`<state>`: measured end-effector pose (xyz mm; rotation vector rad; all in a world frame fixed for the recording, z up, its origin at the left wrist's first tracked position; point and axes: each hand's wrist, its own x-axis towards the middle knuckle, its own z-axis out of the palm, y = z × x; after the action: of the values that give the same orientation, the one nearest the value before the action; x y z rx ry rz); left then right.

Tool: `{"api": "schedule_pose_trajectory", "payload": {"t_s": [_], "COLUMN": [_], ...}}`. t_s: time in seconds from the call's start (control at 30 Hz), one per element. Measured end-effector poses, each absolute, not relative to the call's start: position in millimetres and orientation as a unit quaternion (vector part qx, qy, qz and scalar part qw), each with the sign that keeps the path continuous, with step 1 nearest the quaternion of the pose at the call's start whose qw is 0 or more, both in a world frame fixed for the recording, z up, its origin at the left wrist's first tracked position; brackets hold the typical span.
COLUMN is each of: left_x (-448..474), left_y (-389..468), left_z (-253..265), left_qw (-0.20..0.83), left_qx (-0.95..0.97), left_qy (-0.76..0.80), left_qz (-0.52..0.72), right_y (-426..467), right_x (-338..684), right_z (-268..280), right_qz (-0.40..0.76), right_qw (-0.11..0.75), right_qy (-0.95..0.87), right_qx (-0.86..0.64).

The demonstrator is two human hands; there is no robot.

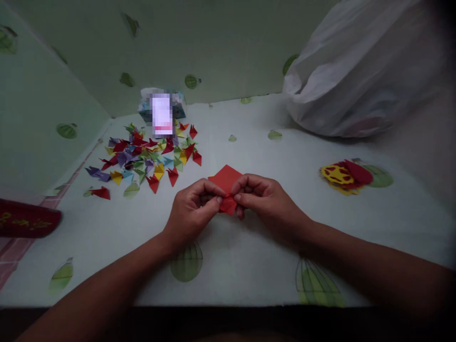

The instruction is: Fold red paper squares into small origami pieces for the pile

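Observation:
A red-orange sheet of origami paper [226, 178], partly folded, is held between both hands above the middle of the table. My left hand [195, 204] pinches its left side between thumb and forefinger. From the other side my right hand [258, 192] grips the paper the same way, its thumb close to the left thumb. The lower part of the paper shows a crease and a pointed end below the fingertips. To the left lies a spread of small folded paper pieces [153, 183] in red, yellow, green, blue and purple.
Behind the folded pieces stand a tissue box [181, 104] and a blurred bright screen [162, 111]. A white plastic bag [338, 90] fills the back right. Yellow and red cut-out shapes [337, 175] lie at right. A dark red object [28, 218] sits at the left edge.

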<state>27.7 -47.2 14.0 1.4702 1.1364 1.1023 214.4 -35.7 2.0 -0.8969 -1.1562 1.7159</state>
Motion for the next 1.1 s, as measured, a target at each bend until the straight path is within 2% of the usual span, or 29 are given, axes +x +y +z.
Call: {"api": "schedule_pose_trajectory", "payload": {"t_s": [0.37,0.63,1.1], "left_x": [27.5,28.3,27.7], "left_y": [-48.6,-49.5,-47.0], "left_z": [12.5,12.0,10.9], "left_qw": [0.439,0.429,0.456], "left_qx": [0.625,0.623,0.601], "left_qy": [0.459,0.456,0.463], "left_qz": [0.454,0.469,0.465], "right_y": [-33.7,-33.7,-33.7], "right_x": [213.7,213.0,215.6], "right_z": [0.7,2.5,1.0], "right_qz": [0.718,0.713,0.690], "right_qw": [0.420,0.451,0.444], "right_qy": [-0.440,-0.412,-0.465], "right_qx": [-0.339,-0.344,-0.333]}}
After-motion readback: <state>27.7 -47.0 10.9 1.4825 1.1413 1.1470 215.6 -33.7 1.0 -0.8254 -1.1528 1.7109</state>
